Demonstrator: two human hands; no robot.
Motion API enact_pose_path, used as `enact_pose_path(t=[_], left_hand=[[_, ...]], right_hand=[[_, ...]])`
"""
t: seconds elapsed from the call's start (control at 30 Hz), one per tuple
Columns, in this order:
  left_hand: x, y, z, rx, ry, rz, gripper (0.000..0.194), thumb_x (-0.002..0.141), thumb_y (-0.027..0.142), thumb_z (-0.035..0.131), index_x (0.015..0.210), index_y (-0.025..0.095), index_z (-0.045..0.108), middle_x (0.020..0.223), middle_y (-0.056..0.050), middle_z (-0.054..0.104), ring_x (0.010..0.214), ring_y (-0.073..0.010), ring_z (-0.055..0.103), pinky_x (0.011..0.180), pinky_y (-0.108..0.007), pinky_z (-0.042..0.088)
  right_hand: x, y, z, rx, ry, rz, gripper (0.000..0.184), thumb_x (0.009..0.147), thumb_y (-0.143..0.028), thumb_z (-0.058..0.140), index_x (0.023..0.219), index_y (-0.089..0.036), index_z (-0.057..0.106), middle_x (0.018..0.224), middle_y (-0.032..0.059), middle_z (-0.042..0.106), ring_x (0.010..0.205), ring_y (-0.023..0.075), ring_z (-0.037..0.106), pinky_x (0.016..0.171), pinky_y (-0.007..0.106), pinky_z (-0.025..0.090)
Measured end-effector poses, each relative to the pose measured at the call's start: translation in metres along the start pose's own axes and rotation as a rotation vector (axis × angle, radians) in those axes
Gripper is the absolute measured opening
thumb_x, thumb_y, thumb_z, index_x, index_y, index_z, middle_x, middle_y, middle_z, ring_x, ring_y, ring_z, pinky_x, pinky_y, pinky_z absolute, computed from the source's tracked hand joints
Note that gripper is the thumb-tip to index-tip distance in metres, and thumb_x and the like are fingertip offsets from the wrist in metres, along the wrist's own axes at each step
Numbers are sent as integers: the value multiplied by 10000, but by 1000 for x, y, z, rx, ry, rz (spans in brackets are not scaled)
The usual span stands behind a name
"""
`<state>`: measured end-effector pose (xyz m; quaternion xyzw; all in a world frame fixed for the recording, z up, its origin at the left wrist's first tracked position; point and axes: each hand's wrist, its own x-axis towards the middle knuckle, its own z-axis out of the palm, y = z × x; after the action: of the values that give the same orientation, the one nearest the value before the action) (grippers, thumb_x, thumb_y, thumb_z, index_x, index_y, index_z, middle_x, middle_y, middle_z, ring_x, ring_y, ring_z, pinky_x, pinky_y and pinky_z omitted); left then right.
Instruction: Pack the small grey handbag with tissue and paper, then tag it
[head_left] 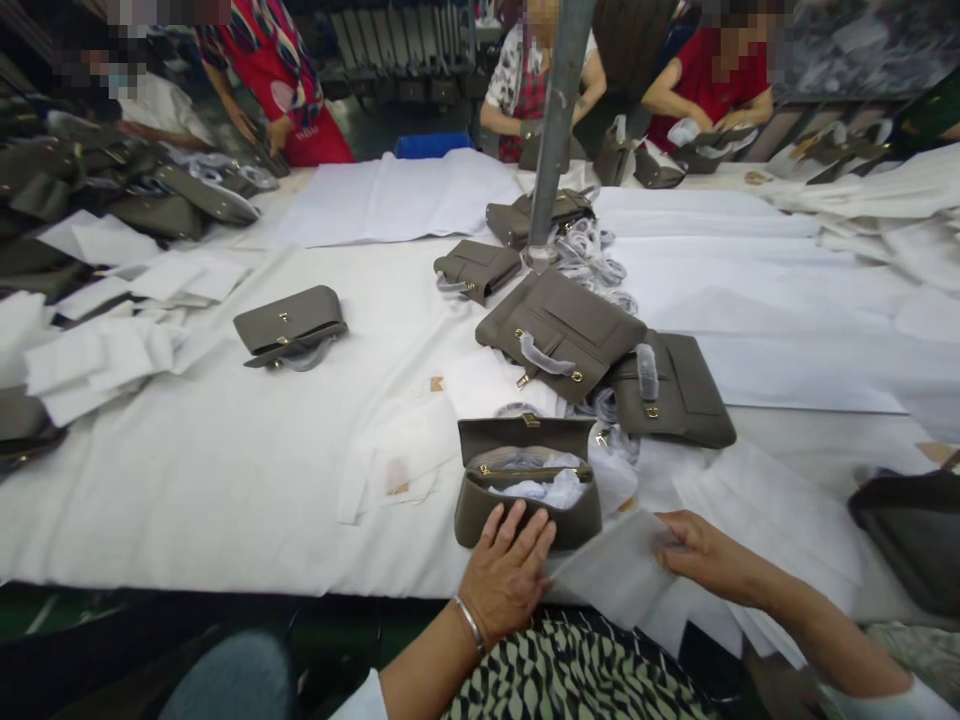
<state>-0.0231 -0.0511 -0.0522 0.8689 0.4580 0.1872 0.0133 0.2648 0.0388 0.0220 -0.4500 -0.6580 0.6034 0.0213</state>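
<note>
An open grey handbag [525, 480] stands at the near edge of the white-covered table [225, 470], stuffed with white tissue paper. My left hand [506, 578] lies flat against its front wall, fingers spread, with a silver bracelet on the wrist. Just to the right, my right hand [701, 553] is closed on a white paper sheet [615, 570] that reaches across to the left hand. Two more grey handbags [562, 330] [675, 390] lie flat just behind the open one, their handles wrapped in paper.
Other grey bags lie at mid table [289, 325] and near a metal pole [555, 120]. Piles of white paper sheets [97, 350] sit at left, more at right. Several people work along the far edge. A dark bag [911, 530] sits at right.
</note>
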Motion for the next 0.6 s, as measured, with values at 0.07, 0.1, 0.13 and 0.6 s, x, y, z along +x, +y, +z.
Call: enact_pose_path(t=[0.07,0.1,0.13,0.6], left_hand=[[3,-1,9,103,-22,-45,618,892,507,424,1425,208,335,1504,-16,319,1383,-297,227,1149,-468,76],[6,0,13,137,-16,-75,620,896,509,410,1430,204,327,1520,-16,280,1393,-299,203,1153,-480,62],[9,2,16,166,-2,-104,601,903,482,405,1428,198,333,1531,-16,250,1399,-301,186,1155,-493,53],[99,-65,42,47,-164,-485,438,959,384,299,1342,245,460,1433,9,438,1389,-271,238,1130,-534,180]], right_hand=[[12,-7,0,-75,52,-55,342,784,-317,500,1035,-150,661,1017,90,676,899,256,627,795,332,503],[20,-11,-1,-133,69,-83,403,783,-325,516,1128,-155,635,1102,96,659,975,268,615,860,348,488],[28,-14,-1,-189,68,-103,462,778,-328,539,1207,-169,601,1179,95,633,1047,276,594,920,361,463],[135,22,-63,-56,33,-111,748,717,-501,681,1353,-159,488,1318,107,542,1158,305,538,1004,409,415]])
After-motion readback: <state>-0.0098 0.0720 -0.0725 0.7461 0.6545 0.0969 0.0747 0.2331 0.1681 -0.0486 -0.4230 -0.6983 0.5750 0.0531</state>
